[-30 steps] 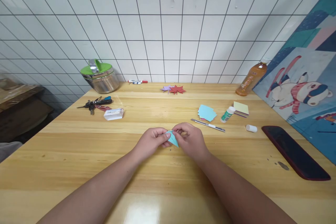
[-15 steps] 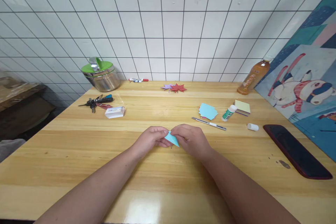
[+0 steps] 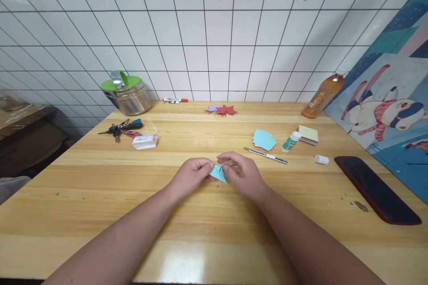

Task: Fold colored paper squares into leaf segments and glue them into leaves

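Note:
A small folded piece of light-blue paper [image 3: 218, 174] is held just over the table, its pointed end toward the lower right and a crease across it. My left hand [image 3: 191, 176] pinches its left side between thumb and fingers. Beside its right edge is my right hand [image 3: 241, 173], with the index finger raised away from the thumb. The right thumb tip lies at the paper's edge; whether it presses on it I cannot tell.
Right of the hands lie a utility knife [image 3: 265, 155], blue paper sheets [image 3: 264, 140], a glue stick [image 3: 291, 142], its cap [image 3: 321, 159], a paper pad [image 3: 308, 135] and a phone [image 3: 376, 189]. Leftward are a small box [image 3: 145, 141], keys [image 3: 122, 129] and a pot [image 3: 129, 95]. Paper leaves [image 3: 226, 110] lie behind.
My right fingers have lifted and spread from the blue paper, which they were gripping before. More of the paper's folded face shows. My left hand keeps its hold. The view has shifted slightly.

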A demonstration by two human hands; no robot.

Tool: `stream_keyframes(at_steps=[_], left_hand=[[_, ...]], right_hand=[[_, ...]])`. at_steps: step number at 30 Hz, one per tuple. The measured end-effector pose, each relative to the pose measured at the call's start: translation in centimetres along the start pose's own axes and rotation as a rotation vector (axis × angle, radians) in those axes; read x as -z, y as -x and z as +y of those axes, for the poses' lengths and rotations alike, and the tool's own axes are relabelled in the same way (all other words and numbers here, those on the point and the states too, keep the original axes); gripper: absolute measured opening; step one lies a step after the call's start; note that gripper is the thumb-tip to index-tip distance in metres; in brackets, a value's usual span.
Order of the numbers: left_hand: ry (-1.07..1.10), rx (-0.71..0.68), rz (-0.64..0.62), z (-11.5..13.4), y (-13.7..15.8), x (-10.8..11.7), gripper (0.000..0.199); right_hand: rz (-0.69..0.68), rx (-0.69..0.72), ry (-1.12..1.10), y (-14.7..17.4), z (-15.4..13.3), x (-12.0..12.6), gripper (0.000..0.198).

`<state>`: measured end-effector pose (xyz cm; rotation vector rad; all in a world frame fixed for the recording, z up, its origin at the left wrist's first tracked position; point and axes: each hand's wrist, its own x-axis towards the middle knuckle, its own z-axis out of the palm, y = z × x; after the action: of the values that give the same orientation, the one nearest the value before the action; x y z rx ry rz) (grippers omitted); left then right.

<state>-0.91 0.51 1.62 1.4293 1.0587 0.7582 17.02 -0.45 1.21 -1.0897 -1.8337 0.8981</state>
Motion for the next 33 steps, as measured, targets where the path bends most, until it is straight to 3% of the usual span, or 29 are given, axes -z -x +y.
stream_keyframes(at_steps=[3,11,19,29,33], left_hand=[[-0.164,-0.075,0.009,-0.2,0.0,0.0,0.033],[-0.354,-0.095,0.001,-0.3,0.2,-0.3,0.034],[-0.498,-0.143,-0.004,0.0,0.2,-0.3,0.035],[-0.577,-0.17,-0.026,-0.2,0.3,0.0,0.029],[-0.598,-0.195,0.034,-0.2,0.1,0.3,0.025]], right_hand=[[-0.001,-0.192,-0.097,-0.4,0.5,-0.5,0.022],[-0.054,-0.359,-0.199,-0.7,0.9,-0.5,0.022],[-0.086,-0.397,-0.267,-0.9,1.3,-0.3,0.021],[-0.071,-0.327,-0.037,-0.8,0.4,-0.1,0.015],[-0.049,-0.334,-0.128,-0.7,0.7,-0.2,0.021]])
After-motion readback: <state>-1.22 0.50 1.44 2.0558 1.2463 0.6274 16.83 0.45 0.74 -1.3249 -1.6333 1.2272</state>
